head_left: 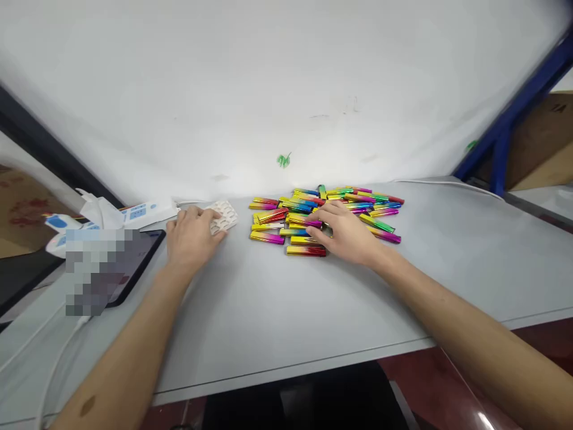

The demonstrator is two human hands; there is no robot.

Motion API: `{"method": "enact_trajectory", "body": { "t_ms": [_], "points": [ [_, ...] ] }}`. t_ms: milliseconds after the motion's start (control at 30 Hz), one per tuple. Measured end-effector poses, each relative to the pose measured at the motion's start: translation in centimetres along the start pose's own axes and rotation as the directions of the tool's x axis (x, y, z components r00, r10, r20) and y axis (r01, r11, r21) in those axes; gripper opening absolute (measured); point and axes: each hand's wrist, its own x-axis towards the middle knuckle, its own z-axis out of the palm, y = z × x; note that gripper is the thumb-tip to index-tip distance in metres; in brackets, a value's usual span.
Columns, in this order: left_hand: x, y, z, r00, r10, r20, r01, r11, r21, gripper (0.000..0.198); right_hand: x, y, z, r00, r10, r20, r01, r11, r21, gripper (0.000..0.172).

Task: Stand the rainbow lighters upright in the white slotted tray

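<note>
My left hand (192, 234) is at the left of the grey table, closed on the near side of a small white tray (225, 217) with rows of slots. Its thumb and forefinger lie along the tray's edge, and the palm hides the rest. My right hand (342, 234) rests over a loose pile of slim, shiny two-tone lighters (307, 251), yellow fading into red, magenta, blue or green. Its fingers are spread, with thumb and forefinger on either side of a yellow and magenta lighter (308, 222). No lighter is lifted off the pile.
Left of my left hand lies a dark tablet or phone (143, 263), partly blurred out, with a white cable (67, 343). Behind it is a white power strip (152, 214). A white wall (268, 89) stands at the back, and a blue frame (501, 149) rises at the right.
</note>
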Motion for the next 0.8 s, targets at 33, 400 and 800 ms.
{"method": "enact_trajectory", "body": {
  "t_ms": [33,400,800],
  "points": [
    [-0.1,0.3,-0.3,0.999,-0.007,-0.037,0.006,1.000,-0.011,0.040,0.0,-0.2,-0.2,1.000,-0.005,0.013,0.005,1.000,0.009,0.024],
    [-3.2,4.2,-5.2,0.820,0.547,0.169,-0.398,0.757,-0.519,0.034,-0.7,-1.2,-0.9,0.957,-0.123,0.263,0.178,0.964,-0.197,0.023],
    [-4.3,6.1,-4.0,0.682,0.683,0.262,-0.442,0.670,-0.596,0.037,-0.6,-1.5,-0.4,0.960,-0.124,0.250,0.181,0.959,-0.218,0.009]
  ]
}}
